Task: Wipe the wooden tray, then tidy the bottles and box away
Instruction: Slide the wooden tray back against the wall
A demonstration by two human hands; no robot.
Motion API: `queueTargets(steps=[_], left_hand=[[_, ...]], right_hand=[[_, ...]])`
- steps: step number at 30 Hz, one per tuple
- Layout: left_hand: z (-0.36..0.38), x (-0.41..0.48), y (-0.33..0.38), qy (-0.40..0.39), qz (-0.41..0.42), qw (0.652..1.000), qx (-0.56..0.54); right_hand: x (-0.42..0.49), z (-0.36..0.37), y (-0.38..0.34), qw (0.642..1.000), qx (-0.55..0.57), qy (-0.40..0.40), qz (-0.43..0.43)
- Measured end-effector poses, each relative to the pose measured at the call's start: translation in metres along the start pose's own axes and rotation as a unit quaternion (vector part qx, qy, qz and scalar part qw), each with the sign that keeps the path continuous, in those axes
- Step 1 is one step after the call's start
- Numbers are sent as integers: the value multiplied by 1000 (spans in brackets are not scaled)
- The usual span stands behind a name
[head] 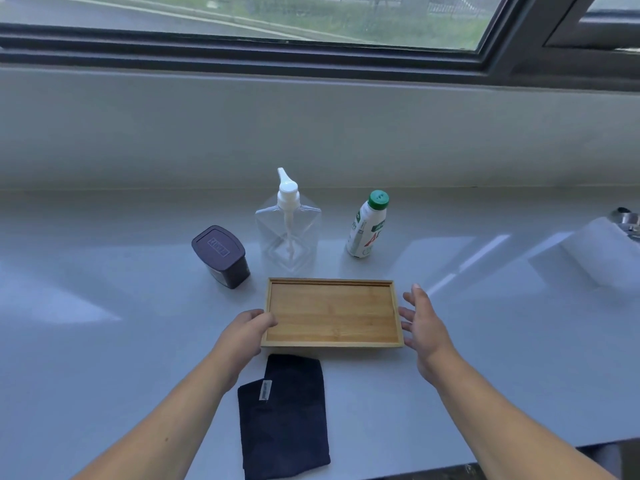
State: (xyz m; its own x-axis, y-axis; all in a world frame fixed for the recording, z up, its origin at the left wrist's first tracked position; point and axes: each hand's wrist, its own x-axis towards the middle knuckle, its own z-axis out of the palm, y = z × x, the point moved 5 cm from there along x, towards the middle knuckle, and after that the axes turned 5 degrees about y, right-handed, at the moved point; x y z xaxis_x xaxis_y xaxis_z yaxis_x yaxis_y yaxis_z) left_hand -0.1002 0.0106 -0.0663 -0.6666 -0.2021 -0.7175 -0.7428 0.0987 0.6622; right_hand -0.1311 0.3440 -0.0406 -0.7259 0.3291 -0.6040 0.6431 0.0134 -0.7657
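Observation:
An empty wooden tray (331,311) lies flat on the white counter. My left hand (247,332) grips its left edge, thumb over the rim. My right hand (422,322) is open just beside the tray's right edge, fingers spread, not clearly touching it. A folded dark cloth (284,415) lies in front of the tray, between my forearms. Behind the tray stand a clear pump bottle (288,233), a white bottle with a green cap (366,226) to its right, and a dark lidded box (221,256) to its left.
The white counter (502,323) runs to a low wall under a window (242,15). A pale folded towel (609,251) and a metal fitting (625,216) sit at the far right. The counter's front edge (519,452) shows at the lower right.

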Motion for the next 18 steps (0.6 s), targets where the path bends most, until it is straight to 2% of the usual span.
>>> queueTargets(steps=[18], left_hand=[[159,-5,54,8,-9,1000,15]], right_hand=[[109,-129,-31,1000,5,0,-4]])
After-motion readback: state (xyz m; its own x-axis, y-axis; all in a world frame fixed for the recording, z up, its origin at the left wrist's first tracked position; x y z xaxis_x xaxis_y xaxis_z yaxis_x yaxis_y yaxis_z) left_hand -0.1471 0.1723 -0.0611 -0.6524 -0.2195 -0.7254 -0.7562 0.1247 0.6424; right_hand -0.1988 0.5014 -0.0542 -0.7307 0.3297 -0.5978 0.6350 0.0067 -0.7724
